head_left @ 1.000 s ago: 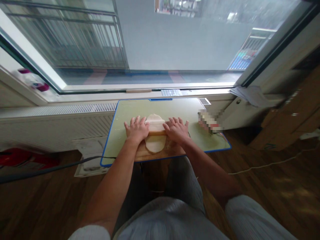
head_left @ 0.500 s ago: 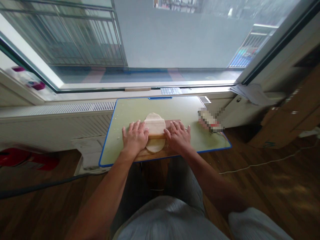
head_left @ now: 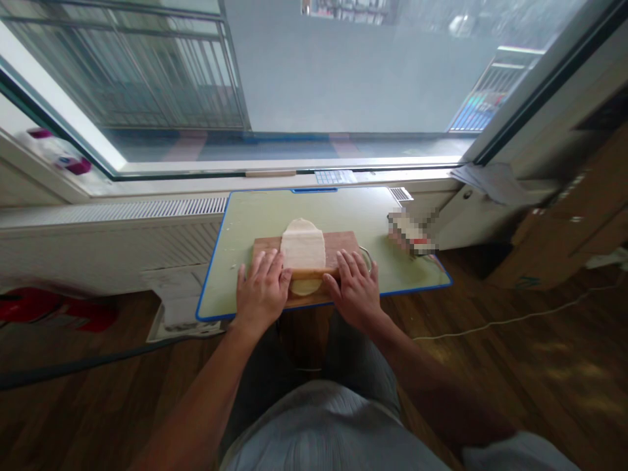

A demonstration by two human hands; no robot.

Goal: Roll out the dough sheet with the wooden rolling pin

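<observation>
A wooden rolling pin (head_left: 309, 273) lies crosswise over a flat oval sheet of pale dough (head_left: 303, 248). My left hand (head_left: 263, 282) rests over the pin's left end, palm down, fingers pointing away from me and thumb toward the dough. Over the right end, my right hand (head_left: 354, 282) holds the pin in the same way. Both palms hide the pin's ends. Beneath the dough is a brown wooden cutting board (head_left: 339, 242), with a metal ring handle (head_left: 366, 256) at its right side. Most of the dough shows beyond the pin, with a small strip on my side.
The board sits on a pale green, blue-edged tabletop (head_left: 260, 208) below a window. A pixelated item (head_left: 411, 234) is at its right. Around are a radiator (head_left: 147, 212), a bottle (head_left: 61, 152) on the sill, a red object (head_left: 59, 309) and a cardboard box (head_left: 544, 242).
Both hands have drawn the rolling pin nearer to my body across the dough. More dough now shows beyond it, and the board's far edge and ring handle are more visible.
</observation>
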